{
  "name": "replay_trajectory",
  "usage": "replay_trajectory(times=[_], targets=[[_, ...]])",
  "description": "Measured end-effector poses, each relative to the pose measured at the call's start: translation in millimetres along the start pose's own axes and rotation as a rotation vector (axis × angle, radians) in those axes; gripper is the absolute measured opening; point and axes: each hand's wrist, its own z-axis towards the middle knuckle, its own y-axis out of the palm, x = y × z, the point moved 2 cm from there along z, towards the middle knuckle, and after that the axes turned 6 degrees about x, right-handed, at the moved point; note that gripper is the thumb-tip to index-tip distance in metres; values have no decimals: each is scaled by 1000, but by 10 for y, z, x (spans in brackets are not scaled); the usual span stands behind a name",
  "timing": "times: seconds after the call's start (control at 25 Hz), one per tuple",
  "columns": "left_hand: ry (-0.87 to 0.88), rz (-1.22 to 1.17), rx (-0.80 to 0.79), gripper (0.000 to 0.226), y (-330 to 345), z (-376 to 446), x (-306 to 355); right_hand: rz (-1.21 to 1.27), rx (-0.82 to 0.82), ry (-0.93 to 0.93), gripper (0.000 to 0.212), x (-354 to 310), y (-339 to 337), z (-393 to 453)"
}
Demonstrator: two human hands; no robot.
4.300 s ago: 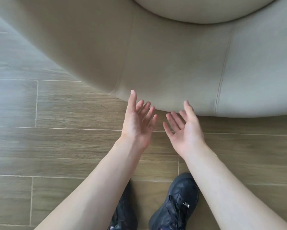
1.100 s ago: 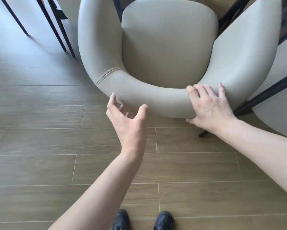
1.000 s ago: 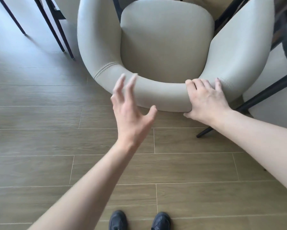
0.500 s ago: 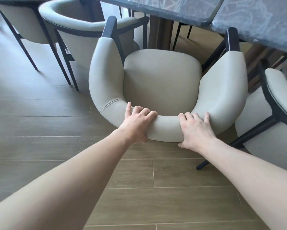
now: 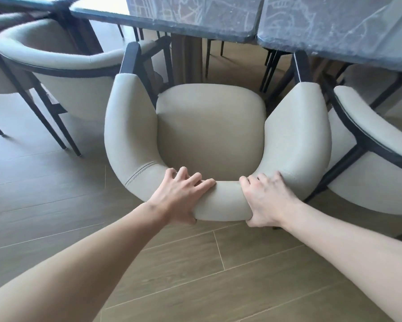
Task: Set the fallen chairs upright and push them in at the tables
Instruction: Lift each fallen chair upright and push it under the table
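While both hands grip, beige upholstered armchair (image 5: pixel 209 126) stands upright.
Left hand (image 5: pixel 180 198), right hand (image 5: pixel 265 199) clasp backrest; push evenly toward dark stone table (image 5: pixel 195 15).

Middle chair (image 5: pixel 210 126): beige padded tub seat with a curved wraparound back on dark legs, standing upright, facing the tables, its front close to the edge.
Left table (image 5: pixel 190 15): dark marbled top, just ahead of the seat.
Right table (image 5: pixel 339 24): same dark top, butted beside the first.
Left chair (image 5: pixel 63 66): upright, same beige.
Right chair (image 5: pixel 376 145): upright, just beside the middle one.
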Motion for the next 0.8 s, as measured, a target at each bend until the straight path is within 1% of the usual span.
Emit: replay_trajectory(times=[0.16,0.28,0.44,0.68,0.8], targets=[[102,-1,-7,94,-89,-28,-335,38,-57,81,62,-231,-123,66],[95,-43,-10,95,-165,186,-489,65,-107,149,69,-137,-246,230],[54,-90,29,92,-254,647,-669,97,-123,232,77,172,-290,592],[25,-114,-50,93,-363,1180,-874,113,-122,232,80,562,-280,1025],[22,-126,-92,91,-390,1357,-947,135,-117,216,77,694,-287,1161]])
